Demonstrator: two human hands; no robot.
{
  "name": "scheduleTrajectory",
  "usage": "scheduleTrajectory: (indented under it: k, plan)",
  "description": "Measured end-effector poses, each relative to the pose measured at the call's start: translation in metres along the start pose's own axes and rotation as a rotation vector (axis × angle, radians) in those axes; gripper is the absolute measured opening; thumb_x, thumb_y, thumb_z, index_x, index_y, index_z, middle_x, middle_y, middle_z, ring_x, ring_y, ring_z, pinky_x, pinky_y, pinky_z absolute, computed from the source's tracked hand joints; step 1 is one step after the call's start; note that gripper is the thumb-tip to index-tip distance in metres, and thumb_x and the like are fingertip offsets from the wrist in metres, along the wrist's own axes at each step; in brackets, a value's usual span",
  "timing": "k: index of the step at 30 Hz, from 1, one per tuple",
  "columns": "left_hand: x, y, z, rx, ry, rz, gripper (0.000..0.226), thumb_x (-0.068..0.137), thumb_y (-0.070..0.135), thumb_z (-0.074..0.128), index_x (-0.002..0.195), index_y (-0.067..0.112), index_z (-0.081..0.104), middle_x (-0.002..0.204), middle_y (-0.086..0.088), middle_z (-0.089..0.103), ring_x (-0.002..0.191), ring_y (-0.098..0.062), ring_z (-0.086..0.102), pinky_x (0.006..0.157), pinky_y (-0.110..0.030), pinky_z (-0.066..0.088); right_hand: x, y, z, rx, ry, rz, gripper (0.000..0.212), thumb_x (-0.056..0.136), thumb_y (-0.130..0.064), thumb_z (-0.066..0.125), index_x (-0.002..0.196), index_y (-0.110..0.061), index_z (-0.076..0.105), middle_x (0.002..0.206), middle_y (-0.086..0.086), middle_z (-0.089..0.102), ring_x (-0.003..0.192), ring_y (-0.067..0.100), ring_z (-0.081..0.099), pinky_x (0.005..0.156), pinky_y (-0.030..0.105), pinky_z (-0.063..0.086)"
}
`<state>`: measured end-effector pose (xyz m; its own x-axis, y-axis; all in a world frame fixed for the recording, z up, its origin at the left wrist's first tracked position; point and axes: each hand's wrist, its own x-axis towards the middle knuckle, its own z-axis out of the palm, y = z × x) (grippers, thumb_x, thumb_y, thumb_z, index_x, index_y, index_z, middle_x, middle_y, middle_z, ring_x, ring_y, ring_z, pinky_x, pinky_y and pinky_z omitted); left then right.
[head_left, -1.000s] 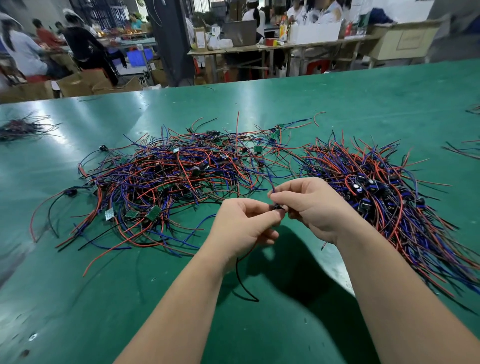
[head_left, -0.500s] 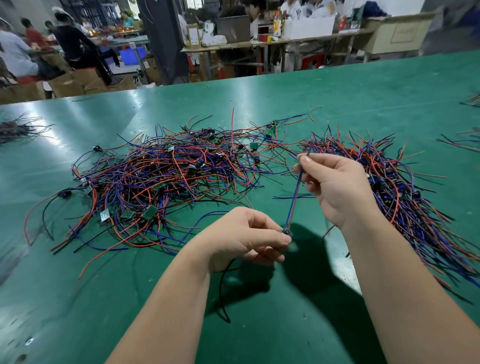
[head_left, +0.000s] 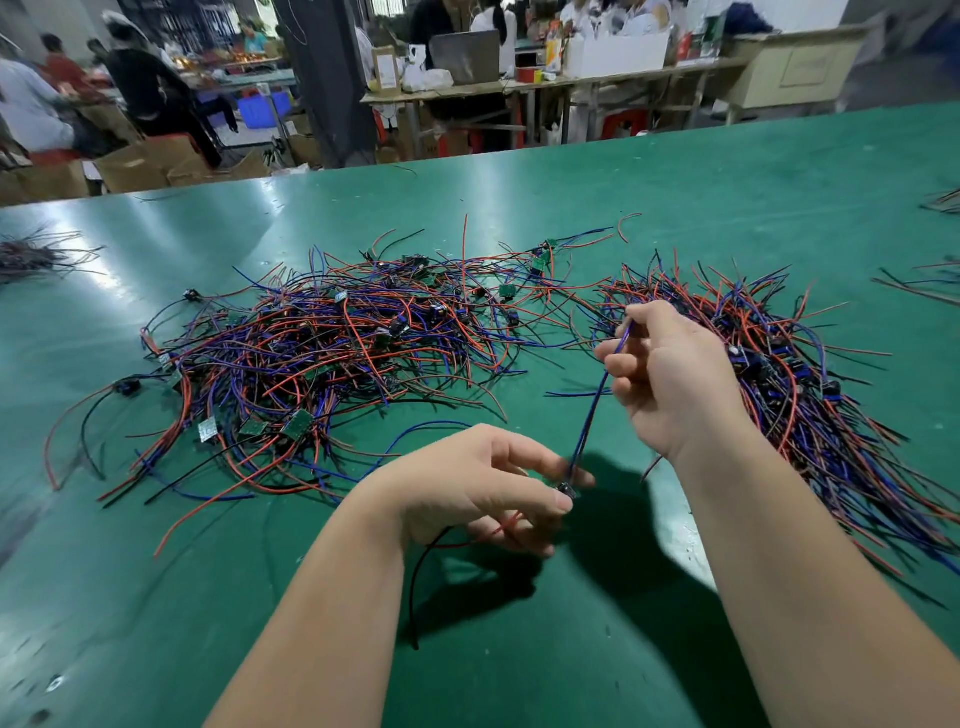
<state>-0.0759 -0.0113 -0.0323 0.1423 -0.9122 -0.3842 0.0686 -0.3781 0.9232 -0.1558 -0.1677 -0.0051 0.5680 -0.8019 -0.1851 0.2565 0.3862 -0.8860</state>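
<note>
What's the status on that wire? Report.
Left hand pinches wire at lower end. Right hand pinches its top, stretched between. Wire piles behind both hands.

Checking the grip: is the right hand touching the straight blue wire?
Touching. The head view shows the right hand pinching the upper end of the blue wire between thumb and fingers.

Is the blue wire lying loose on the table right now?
No, the blue wire is stretched straight between the right hand pinching its top and the left hand holding its lower end.
</note>
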Motion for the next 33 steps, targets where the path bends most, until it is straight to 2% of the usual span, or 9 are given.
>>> scheduleTrajectory:
  k: [7,9,11,15,20,23,27,30,33]
  plan:
    - [-0.001,0.007,-0.001,-0.288,0.06,0.271,0.014,0.064,0.019,0.077,0.076,0.026,0.074,0.071,-0.008,0.072,0.061,-0.018,0.069,0.059,-0.027,0.056,0.001,0.003,0.0,-0.022,-0.198,0.181,0.02,0.101,-0.019,0.036,0.093,-0.013,0.054,0.083,0.013,0.068,0.042,0.013,0.06,0.035,0.014,0.04]
    - [0.0,0.008,-0.007,-0.445,0.117,0.392,0.031,0.048,0.03,0.092,0.071,0.028,0.071,0.073,-0.005,0.072,0.059,-0.014,0.068,0.054,-0.024,0.054,0.0,0.009,-0.001,-0.212,-0.259,0.14,0.009,0.096,-0.006,0.046,0.099,-0.011,0.053,0.083,0.014,0.066,0.041,0.012,0.058,0.037,0.017,0.042]
    - [0.0,0.008,-0.011,-0.553,0.183,0.493,0.042,0.038,0.045,0.094,0.068,0.03,0.069,0.078,0.002,0.073,0.058,-0.006,0.064,0.049,-0.019,0.051,-0.002,0.016,-0.002,-0.439,-0.381,0.069,0.022,0.084,0.003,0.063,0.101,-0.009,0.056,0.076,0.011,0.065,0.045,0.012,0.056,0.041,0.018,0.041]
    - [0.011,0.008,-0.009,-0.636,0.451,0.612,0.052,0.031,0.046,0.094,0.067,0.026,0.062,0.066,0.01,0.061,0.05,-0.001,0.051,0.041,-0.014,0.04,-0.013,0.023,0.004,-0.456,-0.646,0.012,0.031,0.06,-0.016,0.075,0.088,-0.011,0.062,0.066,0.004,0.063,0.05,0.011,0.054,0.047,0.017,0.039]
    - [0.024,0.004,0.003,-0.448,0.738,0.74,0.031,0.064,0.018,0.079,0.074,0.021,0.051,0.057,0.008,0.046,0.042,-0.005,0.039,0.04,-0.017,0.034,-0.014,0.02,0.01,-0.085,-0.554,0.017,0.024,0.061,-0.019,0.07,0.078,-0.005,0.064,0.06,0.004,0.066,0.047,0.009,0.057,0.047,0.015,0.046]
    - [0.026,0.005,0.012,-0.261,0.826,0.778,0.037,0.06,0.019,0.082,0.074,0.019,0.047,0.062,-0.001,0.044,0.05,-0.015,0.041,0.041,-0.019,0.039,-0.012,0.017,0.011,0.091,-0.448,0.085,0.02,0.061,-0.015,0.069,0.077,-0.005,0.061,0.055,0.0,0.062,0.044,0.005,0.055,0.045,0.013,0.047]
    - [0.025,0.005,0.016,-0.152,0.76,0.795,0.039,0.063,0.008,0.084,0.076,0.017,0.049,0.06,0.012,0.05,0.05,-0.007,0.047,0.047,-0.024,0.048,-0.01,0.014,0.011,0.201,-0.425,0.164,0.012,0.063,-0.01,0.068,0.074,-0.009,0.065,0.06,0.0,0.063,0.046,0.004,0.055,0.042,0.012,0.044]
    - [0.022,0.005,0.012,-0.133,0.69,0.772,0.024,0.068,0.003,0.073,0.075,0.017,0.055,0.066,0.007,0.061,0.057,-0.008,0.056,0.056,-0.027,0.051,-0.007,0.012,0.008,0.214,-0.453,0.173,0.01,0.061,-0.006,0.068,0.069,-0.011,0.071,0.063,0.001,0.063,0.049,0.004,0.056,0.046,0.012,0.046]
    - [0.02,0.005,0.01,-0.249,0.605,0.693,0.015,0.071,0.004,0.062,0.073,0.019,0.064,0.071,0.002,0.068,0.069,-0.013,0.066,0.058,-0.026,0.054,-0.004,0.009,0.004,0.132,-0.45,0.122,0.022,0.06,-0.004,0.068,0.081,-0.009,0.066,0.062,-0.002,0.062,0.049,0.005,0.055,0.048,0.011,0.047]
